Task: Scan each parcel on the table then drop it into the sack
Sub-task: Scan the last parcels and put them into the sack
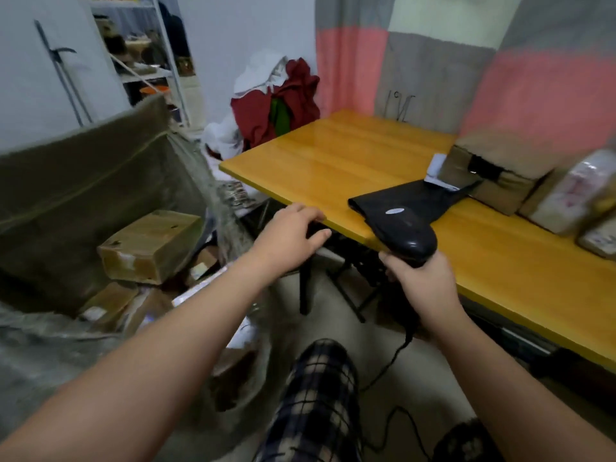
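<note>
The right hand (423, 285) is wrapped round the handle of the scanner (400, 228), whose nose sits over the flat black parcel (416, 198) lying near the edge of the table (333, 151) at one o'clock. The left hand (290, 235) hangs loose-fingered, holding nothing, by the table's edge at twelve. The sack (83, 168) gapes at nine o'clock. The risk, I'd say — that slick parcel sliding off the edge when grabbed, or the trailing cable (390, 365) snagging the knee and jerking the scanner aside.
</note>
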